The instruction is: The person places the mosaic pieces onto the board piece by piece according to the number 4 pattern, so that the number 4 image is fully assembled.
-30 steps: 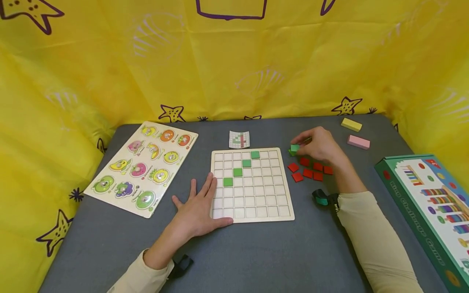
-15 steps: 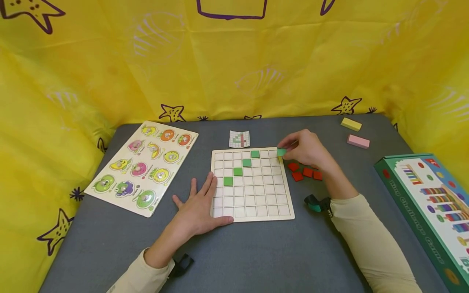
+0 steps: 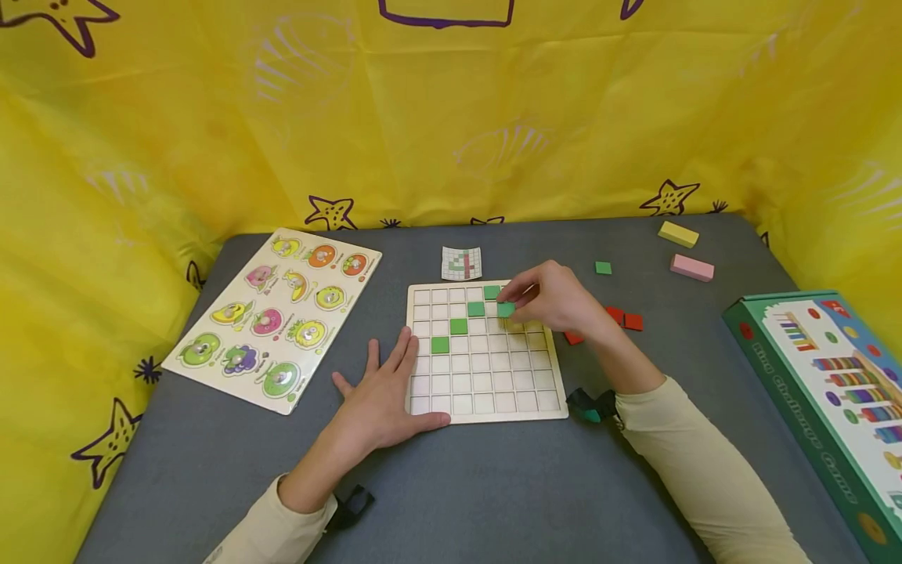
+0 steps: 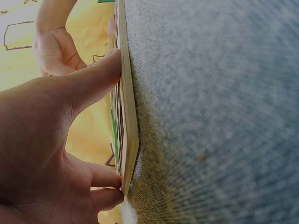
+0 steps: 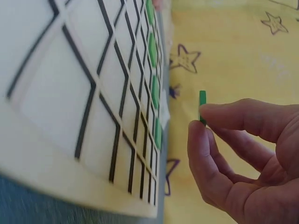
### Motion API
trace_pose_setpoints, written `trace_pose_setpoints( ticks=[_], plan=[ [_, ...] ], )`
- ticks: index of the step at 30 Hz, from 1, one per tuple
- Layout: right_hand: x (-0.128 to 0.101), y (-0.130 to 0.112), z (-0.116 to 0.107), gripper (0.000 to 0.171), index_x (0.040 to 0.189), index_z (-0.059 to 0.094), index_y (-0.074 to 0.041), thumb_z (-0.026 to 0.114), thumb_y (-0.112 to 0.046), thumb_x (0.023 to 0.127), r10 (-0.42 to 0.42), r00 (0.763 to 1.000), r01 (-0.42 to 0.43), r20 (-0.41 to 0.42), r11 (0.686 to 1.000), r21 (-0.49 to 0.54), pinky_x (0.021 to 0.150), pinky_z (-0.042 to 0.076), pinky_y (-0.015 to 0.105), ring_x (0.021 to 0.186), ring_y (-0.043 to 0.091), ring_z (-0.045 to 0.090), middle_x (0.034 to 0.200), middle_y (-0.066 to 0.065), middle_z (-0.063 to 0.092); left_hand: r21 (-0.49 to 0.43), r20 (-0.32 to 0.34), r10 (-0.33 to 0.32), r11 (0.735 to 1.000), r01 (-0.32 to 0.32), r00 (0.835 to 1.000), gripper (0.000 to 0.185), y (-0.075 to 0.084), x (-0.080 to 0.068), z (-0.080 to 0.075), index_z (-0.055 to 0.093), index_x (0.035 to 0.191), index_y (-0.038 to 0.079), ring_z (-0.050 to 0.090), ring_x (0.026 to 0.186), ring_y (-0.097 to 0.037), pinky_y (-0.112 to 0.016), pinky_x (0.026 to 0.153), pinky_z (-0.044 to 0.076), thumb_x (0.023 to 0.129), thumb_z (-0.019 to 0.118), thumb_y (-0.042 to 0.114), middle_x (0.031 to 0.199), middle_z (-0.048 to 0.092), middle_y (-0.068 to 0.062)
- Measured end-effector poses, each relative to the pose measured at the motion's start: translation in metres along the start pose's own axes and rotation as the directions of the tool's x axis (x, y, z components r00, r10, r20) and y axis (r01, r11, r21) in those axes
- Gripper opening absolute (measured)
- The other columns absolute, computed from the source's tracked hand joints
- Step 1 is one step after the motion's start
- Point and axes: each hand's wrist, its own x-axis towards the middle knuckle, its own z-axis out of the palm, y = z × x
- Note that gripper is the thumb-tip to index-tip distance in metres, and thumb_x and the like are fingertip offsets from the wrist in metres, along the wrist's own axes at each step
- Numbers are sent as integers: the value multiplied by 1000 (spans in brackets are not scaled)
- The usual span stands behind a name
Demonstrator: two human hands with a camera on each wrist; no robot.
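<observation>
Right hand (image 3: 557,301) pinches a green square tile (image 3: 505,309) above the grid board (image 3: 486,392), likely placing it squarely into a cell, while the flat left hand (image 3: 384,395) steadies the board's edge.

The person's left hand (image 3: 384,399) lies flat and palm down, fingers straight and slightly spread, with the thumb stretched out to the side and the forearm in a pale cream sleeve angling in from the lower left. The right hand (image 3: 553,301) reaches forward from a bent, cream-sleeved arm, its thumb and fingertips (image 5: 208,116) pinched together and the other fingers loosely curled beneath.
</observation>
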Motion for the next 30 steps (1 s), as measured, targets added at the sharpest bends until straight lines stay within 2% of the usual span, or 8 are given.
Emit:
trace_pose_setpoints(
  ticks=[7,15,23,30],
  plan=[
    [4,-10,20,26,102,83,-13,84,-2,79,-12,999,10,43,999,50,78,59,34,92,23,72,101,5,79,0,-3,0,1000,0,1000,125,-2,-1,-1,15,169,15,-2,158,-51,-96,97,1,77,78,74,177,2,0],
    [5,-15,39,25,101,83,-9,83,0,77,-16,996,8,85,996,91,76,59,32,87,21,70,100,8,78,-1,-1,2,1000,-2,1000,125,-2,-2,0,14,169,17,-2,159,-50,-96,98,1,77,78,74,177,2,2],
    [5,-21,53,27,98,83,-10,84,3,74,14,992,-27,126,994,102,73,57,30,84,20,68,93,8,78,0,-3,4,1000,-4,1000,124,0,-2,-1,15,169,16,-1,159,-51,-95,99,2,78,78,73,177,3,1],
    [7,-29,64,28,97,83,-7,87,5,72,-7,983,-16,183,992,126,74,57,28,85,19,67,94,7,77,2,-3,9,1000,-9,1000,123,-1,-3,-2,15,169,16,1,159,-51,-95,98,2,79,77,72,177,3,0]
  ],
)
